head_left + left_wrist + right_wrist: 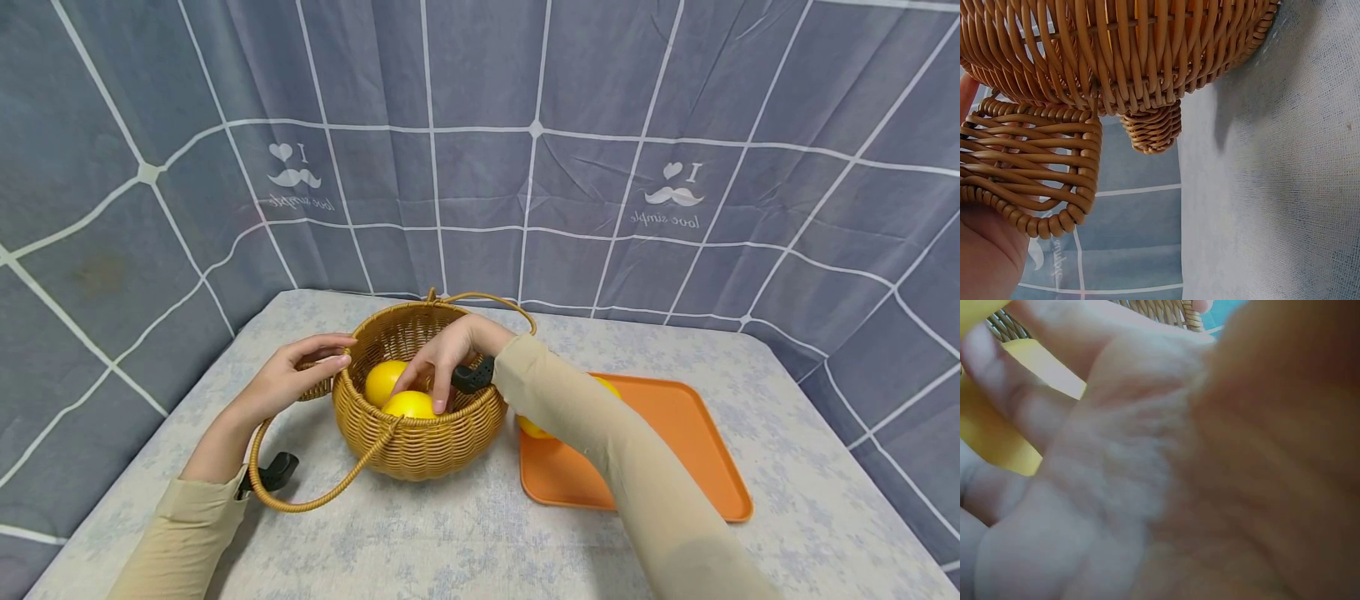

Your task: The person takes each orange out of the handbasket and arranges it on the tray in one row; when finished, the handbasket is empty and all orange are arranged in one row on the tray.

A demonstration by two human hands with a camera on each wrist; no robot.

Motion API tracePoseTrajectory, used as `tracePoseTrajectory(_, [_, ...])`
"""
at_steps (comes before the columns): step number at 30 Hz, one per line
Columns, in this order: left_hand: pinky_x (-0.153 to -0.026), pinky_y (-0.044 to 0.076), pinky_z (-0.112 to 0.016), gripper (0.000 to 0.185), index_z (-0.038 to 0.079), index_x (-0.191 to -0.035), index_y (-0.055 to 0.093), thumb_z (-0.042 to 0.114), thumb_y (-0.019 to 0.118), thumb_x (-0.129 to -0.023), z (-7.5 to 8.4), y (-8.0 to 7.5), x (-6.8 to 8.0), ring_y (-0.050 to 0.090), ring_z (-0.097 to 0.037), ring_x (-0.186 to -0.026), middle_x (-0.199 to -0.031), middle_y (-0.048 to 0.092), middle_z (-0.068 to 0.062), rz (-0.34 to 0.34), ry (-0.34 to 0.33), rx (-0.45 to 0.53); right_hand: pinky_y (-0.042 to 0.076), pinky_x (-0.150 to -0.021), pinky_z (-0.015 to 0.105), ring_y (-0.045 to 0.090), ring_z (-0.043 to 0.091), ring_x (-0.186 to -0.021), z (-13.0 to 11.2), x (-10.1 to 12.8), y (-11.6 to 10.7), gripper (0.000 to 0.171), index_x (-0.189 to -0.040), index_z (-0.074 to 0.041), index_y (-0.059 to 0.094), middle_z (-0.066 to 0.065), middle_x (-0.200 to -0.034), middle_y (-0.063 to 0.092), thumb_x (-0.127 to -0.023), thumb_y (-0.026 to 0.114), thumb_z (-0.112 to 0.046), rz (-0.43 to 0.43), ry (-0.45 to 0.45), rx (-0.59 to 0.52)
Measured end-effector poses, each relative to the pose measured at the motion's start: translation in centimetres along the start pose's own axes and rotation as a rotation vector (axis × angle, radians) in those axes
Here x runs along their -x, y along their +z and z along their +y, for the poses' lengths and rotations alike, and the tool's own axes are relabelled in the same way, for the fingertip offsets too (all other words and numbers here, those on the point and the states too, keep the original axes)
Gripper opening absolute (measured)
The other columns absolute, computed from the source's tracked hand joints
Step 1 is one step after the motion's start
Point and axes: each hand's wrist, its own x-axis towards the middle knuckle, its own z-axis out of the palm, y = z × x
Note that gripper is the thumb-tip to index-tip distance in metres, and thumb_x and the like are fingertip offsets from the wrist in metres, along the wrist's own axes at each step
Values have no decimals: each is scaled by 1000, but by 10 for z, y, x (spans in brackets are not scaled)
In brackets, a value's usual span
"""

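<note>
A round wicker basket [420, 442] stands left of the middle of the table. My left hand [288, 371] grips it at the left side, with fingers and thumb at the rim. In the left wrist view its palm lies against a woven wicker flap [1035, 159] on the basket's side. My right hand [450, 350] reaches down inside the basket, fingers and thumb around the front yellow round fruit [411, 405]. Another yellow fruit [384, 379] lies just behind it. In the right wrist view the palm [1104, 469] fills most of the picture, with blurred yellow beyond the fingers.
An orange tray [667, 408] lies on the right, partly under the right sleeve. Yellow fruit [534, 428] on the tray shows beside the sleeve. The basket's thin handle [315, 504] loops out over the table at the front left. A checked cloth [480, 183] hangs behind the table.
</note>
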Motion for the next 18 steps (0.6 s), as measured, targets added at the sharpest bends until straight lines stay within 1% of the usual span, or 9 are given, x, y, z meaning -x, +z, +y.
tracePoseTrajectory(4, [-82, 50, -24, 40, 7, -129, 56, 27, 59, -95, 0, 0, 0, 54, -12, -110, -133, 51, -8, -1, -3, 1, 46, -92, 32, 48, 16, -117, 0, 0, 0, 72, -144, -2, 34, 8, -134, 46, -79, 64, 4, 22, 6, 12])
tracePoseTrajectory(6, [-81, 50, -25, 41, 7, -130, 56, 28, 59, -95, 0, 0, 0, 54, -12, -110, -133, 51, -8, -3, -5, -1, 46, -92, 34, 47, 15, -118, 0, 0, 0, 73, -144, -3, 33, 8, -136, 45, -79, 64, 5, 16, 5, -14])
tracePoseTrajectory(9, [-82, 50, -25, 41, 8, -130, 55, 28, 58, -95, 0, 0, 0, 53, -12, -111, -133, 50, -7, -4, -7, -5, 48, -89, 36, 49, 17, -117, 0, 0, 0, 72, -144, -3, 32, 9, -136, 46, -80, 62, 9, -7, 1, -88])
tracePoseTrajectory(12, [-82, 50, -25, 41, 7, -130, 55, 28, 58, -95, -1, -1, 0, 53, -13, -111, -134, 50, -7, -6, -7, -6, 45, -94, 34, 48, 18, -118, 0, -1, 0, 75, -145, -2, 29, 10, -137, 45, -79, 62, 11, -36, -39, -106])
tracePoseTrajectory(16, [-82, 50, -25, 41, 7, -130, 55, 28, 58, -95, -1, -1, 0, 52, -13, -112, -134, 50, -6, -7, -7, -7, 35, -104, 30, 40, 14, -127, 0, -1, -1, 79, -147, -1, 26, 8, -143, 38, -78, 65, 8, -50, -102, -20])
tracePoseTrajectory(18, [-82, 49, -25, 41, 7, -130, 55, 28, 58, -95, -1, -1, 0, 52, -13, -113, -134, 49, -6, -7, -8, -9, 34, -105, 29, 39, 12, -127, 0, -1, -1, 81, -147, -2, 26, 7, -144, 35, -77, 66, 6, -42, -93, 18])
